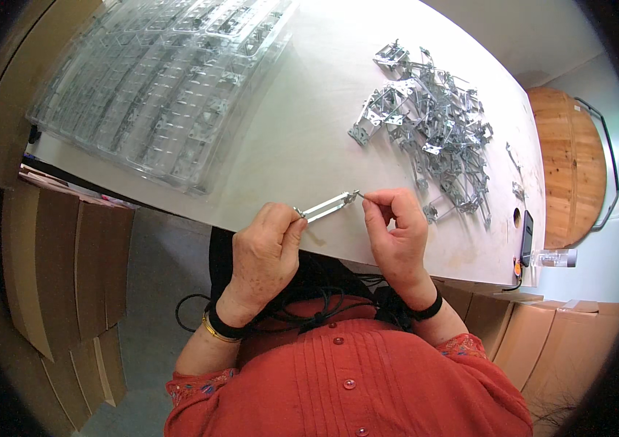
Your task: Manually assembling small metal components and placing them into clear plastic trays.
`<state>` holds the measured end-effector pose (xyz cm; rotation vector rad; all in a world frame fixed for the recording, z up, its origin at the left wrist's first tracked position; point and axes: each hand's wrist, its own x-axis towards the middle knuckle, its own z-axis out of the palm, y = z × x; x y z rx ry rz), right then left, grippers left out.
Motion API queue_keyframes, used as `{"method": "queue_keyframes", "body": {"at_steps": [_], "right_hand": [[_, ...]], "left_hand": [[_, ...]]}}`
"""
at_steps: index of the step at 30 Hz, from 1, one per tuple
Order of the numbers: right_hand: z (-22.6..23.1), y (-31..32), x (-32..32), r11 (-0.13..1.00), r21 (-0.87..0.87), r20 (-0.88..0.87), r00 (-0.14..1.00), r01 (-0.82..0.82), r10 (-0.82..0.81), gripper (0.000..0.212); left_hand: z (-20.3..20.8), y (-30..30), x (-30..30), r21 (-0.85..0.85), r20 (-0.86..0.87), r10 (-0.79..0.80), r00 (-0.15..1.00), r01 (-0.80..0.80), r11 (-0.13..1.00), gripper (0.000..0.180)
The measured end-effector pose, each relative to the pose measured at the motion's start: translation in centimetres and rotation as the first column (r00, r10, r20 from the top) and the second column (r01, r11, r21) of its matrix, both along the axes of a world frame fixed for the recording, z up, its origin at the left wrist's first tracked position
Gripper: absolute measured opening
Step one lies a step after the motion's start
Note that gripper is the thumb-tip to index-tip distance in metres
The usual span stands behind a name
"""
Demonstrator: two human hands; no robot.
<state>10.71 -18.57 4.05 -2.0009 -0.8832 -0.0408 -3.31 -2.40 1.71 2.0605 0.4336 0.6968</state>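
Note:
Over the table's near edge I hold a slim silvery metal bracket with two long parallel arms. My left hand pinches its left end between thumb and fingers. At the other end, my right hand is closed, thumb against forefinger, on a thin metal tip or small part by the bracket's end; the fingers partly hide it. Beyond my right hand lies a tangled heap of similar metal brackets on the white table.
Stacked clear plastic trays filled with metal parts take up the table's far left. A dark phone and a clear bottle are at the right edge, near a hole. Cardboard boxes stand below left, and more boxes below right.

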Motion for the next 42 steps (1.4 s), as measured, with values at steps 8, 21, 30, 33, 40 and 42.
{"method": "queue_keyframes", "body": {"at_steps": [8,21,30,33,40,42], "right_hand": [[0.3,-0.4,-0.2,1.000,0.004,0.079,0.997,-0.016,0.016,0.014],[-0.5,-0.4,-0.1,0.998,-0.016,0.185,0.981,-0.059,0.061,0.023],[-0.3,-0.4,0.1,0.995,-0.073,0.288,0.954,-0.069,0.087,0.024],[-0.4,-0.6,0.2,0.993,-0.106,0.318,0.944,-0.052,0.084,0.023],[-0.6,-0.6,0.3,0.994,-0.093,0.328,0.941,-0.056,0.083,0.022],[-0.6,-0.5,0.2,0.994,-0.093,0.333,0.939,-0.053,0.081,0.021]], "left_hand": [[0.0,-0.1,0.1,0.008,-0.011,0.011,1.000,-0.010,1.000,0.010],[0.1,0.0,0.1,0.000,-0.002,0.012,1.000,-0.012,1.000,0.009],[0.0,0.1,0.2,-0.001,0.008,0.010,1.000,-0.010,1.000,0.009],[0.0,0.0,0.2,-0.001,0.006,0.013,1.000,-0.013,1.000,0.009],[-0.1,0.1,0.3,0.005,0.020,0.015,1.000,-0.015,1.000,0.009],[-0.1,0.0,0.3,0.006,0.022,0.018,1.000,-0.018,1.000,0.009]]}}
